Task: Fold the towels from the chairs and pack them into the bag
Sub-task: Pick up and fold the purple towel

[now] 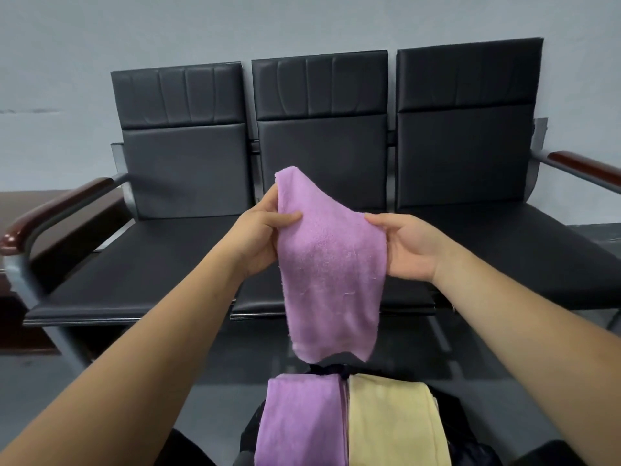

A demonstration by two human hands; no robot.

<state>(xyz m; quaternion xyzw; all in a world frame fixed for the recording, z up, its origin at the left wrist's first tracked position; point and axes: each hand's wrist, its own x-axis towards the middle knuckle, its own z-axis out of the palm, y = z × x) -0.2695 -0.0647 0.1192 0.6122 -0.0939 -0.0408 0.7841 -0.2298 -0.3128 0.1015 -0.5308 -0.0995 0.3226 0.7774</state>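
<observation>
Late stage: two towels packed, third mid-fold in the air.

Left hand [260,237] and right hand [408,245] each pinch a side edge of the held purple towel [331,277], thumbs in front and fingers curled behind. It is soft fuzzy terry, doubled into a narrow strip, and hangs limp over the black bag [452,418]. In the bag lie a folded purple towel [299,422] and a folded yellow towel [393,425], side by side and touching. Behind is a row of black leatherette chairs [322,139] with glossy wooden armrests [57,210]. No other loose towel is in view, so probably one more fold, then pack.
</observation>
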